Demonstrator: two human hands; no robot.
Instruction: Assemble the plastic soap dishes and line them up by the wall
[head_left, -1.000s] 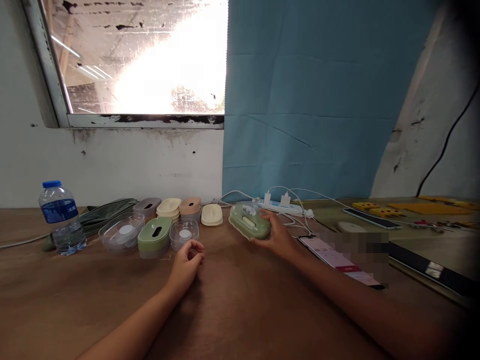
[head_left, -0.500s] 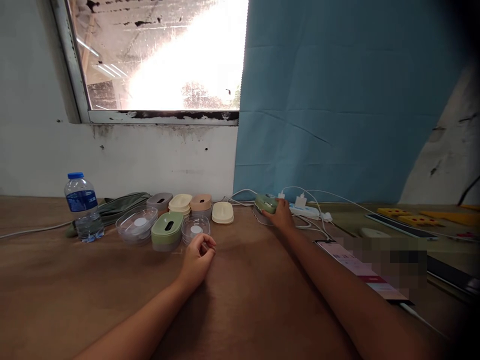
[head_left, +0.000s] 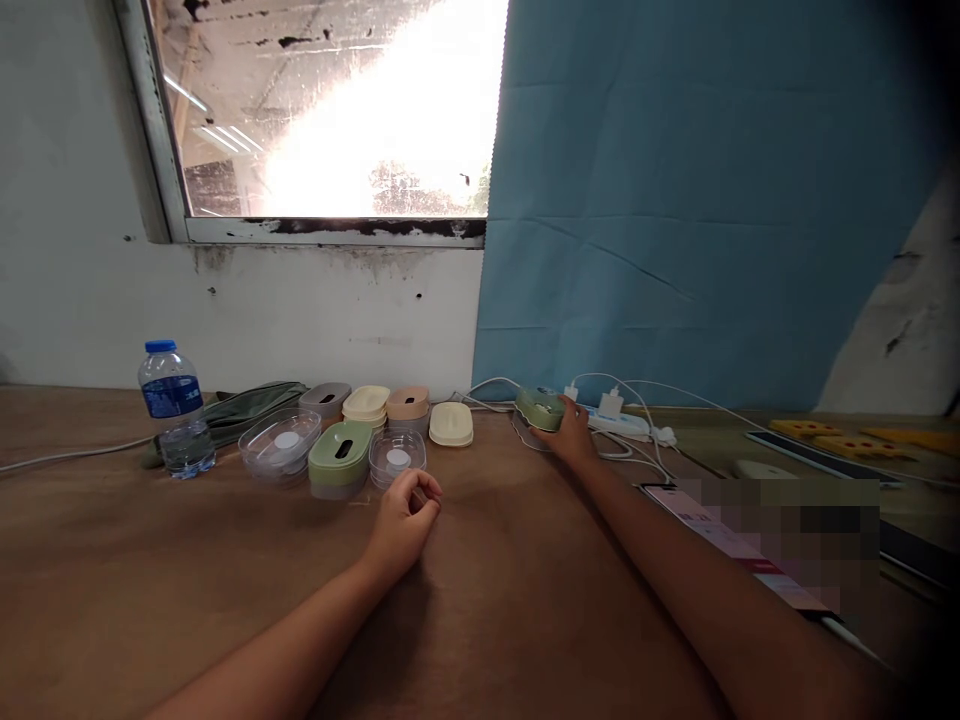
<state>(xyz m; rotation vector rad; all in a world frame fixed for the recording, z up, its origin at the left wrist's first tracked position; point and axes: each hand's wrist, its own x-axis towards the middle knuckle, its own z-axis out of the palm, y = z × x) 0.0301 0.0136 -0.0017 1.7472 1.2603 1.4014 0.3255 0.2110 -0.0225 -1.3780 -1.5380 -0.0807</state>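
My right hand (head_left: 571,435) reaches to the back of the table, fingers and thumb closed round the right side of a green rounded container (head_left: 538,408). Its top has a shiny patch that I cannot make out. My left hand (head_left: 405,520) rests loosely curled above the tabletop, holding nothing, with a gap between thumb and fingers. Just behind it sits a small clear plastic container (head_left: 397,458) with a white round spot. A green slotted box (head_left: 340,458) and a larger clear container (head_left: 279,445) are to its left. A cream lidded box (head_left: 451,425) lies between the hands, farther back.
Grey (head_left: 325,398), cream (head_left: 366,402) and peach (head_left: 409,401) boxes line the back. A water bottle (head_left: 177,410) and dark pouch (head_left: 255,410) stand left. White cables, a power strip (head_left: 619,424) and a lit phone (head_left: 720,530) lie right.
The view has turned slightly, so most things sit a little farther right in the picture. Both hands keep nearly the same pose; the right one stays on the green container.
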